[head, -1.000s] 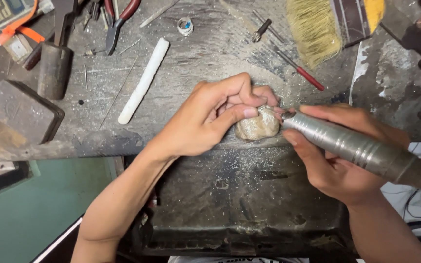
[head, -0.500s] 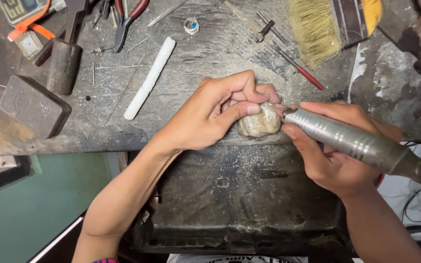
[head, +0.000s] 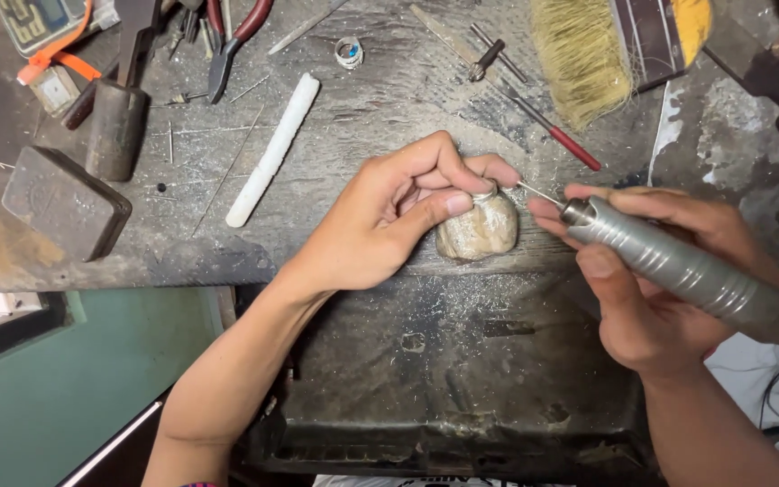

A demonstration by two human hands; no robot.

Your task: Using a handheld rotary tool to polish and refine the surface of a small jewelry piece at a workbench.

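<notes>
Pinching a small metal ring (head: 487, 190) between thumb and curled forefinger, the left hand (head: 389, 216) presses it down against a rounded, pale bench peg (head: 480, 230) at the front edge of the scarred workbench (head: 362, 135); the fingers are closed tight around the ring, the remaining fingers arched over it. The right hand (head: 651, 289) is wrapped around a grey ribbed rotary handpiece (head: 678, 266), thumb pressed along its lower side and fingertips near the nose, so the grip is fully closed on the tool. Its thin bit (head: 538, 192) points left, with the tip just beside the ring; whether it touches cannot be told. Below the hands hangs a dark, dusty catch tray (head: 462, 379). Farther back on the bench lie a white stick (head: 272, 149), a dark metal block (head: 65, 203), a hammer head (head: 117, 126), red-handled pliers (head: 236, 32), a bristle brush (head: 588, 54), a red-handled needle tool (head: 552, 126) and another small ring (head: 348, 52), all well apart from the hands.
</notes>
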